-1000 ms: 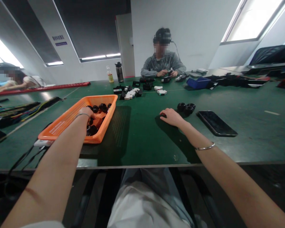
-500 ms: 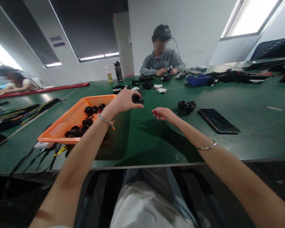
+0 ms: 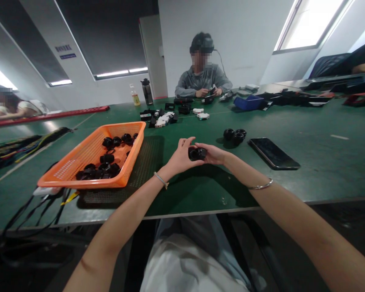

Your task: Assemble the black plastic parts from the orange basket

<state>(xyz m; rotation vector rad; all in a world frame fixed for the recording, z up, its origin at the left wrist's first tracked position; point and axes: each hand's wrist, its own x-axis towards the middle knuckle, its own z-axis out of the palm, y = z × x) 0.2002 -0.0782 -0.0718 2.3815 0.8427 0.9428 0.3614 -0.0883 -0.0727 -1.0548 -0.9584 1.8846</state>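
Observation:
Between my two hands is a black ring-shaped plastic part (image 3: pixel 196 153), held a little above the green table. My left hand (image 3: pixel 182 156) grips it from the left, thumb below and fingers above. From the right, my right hand (image 3: pixel 213 153) closes its fingers on the same part, hiding its right end. Left of my hands stands an orange perforated basket (image 3: pixel 133 164) with several similar black parts (image 3: pixel 106 167) inside. A small group of the same black parts (image 3: pixel 237 138) sits on the table to the right of my hands.
A phone (image 3: pixel 273 153) lies to the right on the green table (image 3: pixel 318 162). Farther back are white and black pieces (image 3: pixel 164 119), a blue bin (image 3: pixel 248 102) and two bottles (image 3: pixel 146 92). Cables (image 3: pixel 27 148) lie at the left. A co-worker (image 3: pixel 203 79) sits opposite.
My left hand has carried the black part from beside the basket to the right and down. My right hand has met it and taken hold. The view has shifted slightly.

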